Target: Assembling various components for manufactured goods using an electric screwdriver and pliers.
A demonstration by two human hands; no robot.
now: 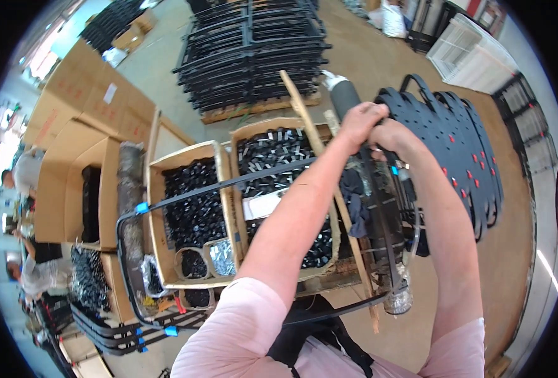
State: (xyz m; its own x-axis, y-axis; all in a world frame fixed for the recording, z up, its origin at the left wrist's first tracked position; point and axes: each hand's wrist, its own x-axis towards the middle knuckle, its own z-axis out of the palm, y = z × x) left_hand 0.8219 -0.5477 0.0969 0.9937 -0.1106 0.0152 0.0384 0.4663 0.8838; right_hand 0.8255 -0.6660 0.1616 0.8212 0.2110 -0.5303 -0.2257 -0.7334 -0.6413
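Observation:
A black tubular frame with rounded corners and blue tape bits lies across the workbench, over two open boxes. At its upper right corner my left hand is closed, fingers pressed together. Right beside it, almost touching, my right hand is curled around the same corner. Any small part between the fingers is hidden. Beneath the hands runs a dark, worn cylinder, a clear-wrapped end showing at its lower tip. The left box holds small black parts; the right box holds black and shiny ones.
A wooden strip crosses the right box's edge. Dark curved panels with red bits stand stacked at right. Behind the bench rises a pallet stack of black frames. Large cartons stand left, with other people beyond.

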